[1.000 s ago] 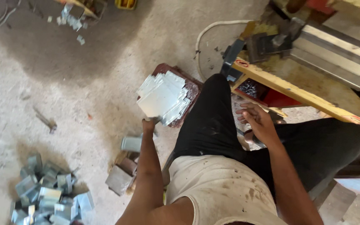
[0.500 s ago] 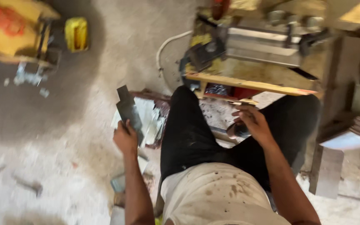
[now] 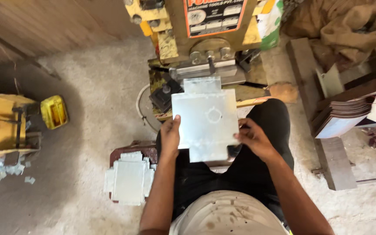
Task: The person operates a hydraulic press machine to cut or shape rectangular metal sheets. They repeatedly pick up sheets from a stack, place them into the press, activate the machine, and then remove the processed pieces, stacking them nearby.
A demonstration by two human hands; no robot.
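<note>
Head view: metal sheet (image 3: 205, 118) btwn left hand (image 3: 169, 138) & right hand (image 3: 252, 138).

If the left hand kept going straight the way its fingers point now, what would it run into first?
The left hand points up-frame, gripping the cross-shaped metal sheet by its left edge. Straight on, it would likely first meet the black block on the yellow press, though depth is hard to judge.

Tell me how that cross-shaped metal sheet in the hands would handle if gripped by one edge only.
The metal sheet looks thin yet stays flat between the left hand and right hand, so probably stiff and fairly light. Its bare shiny face may be slippery, and the cut edges and notched corners could be sharp.
</note>
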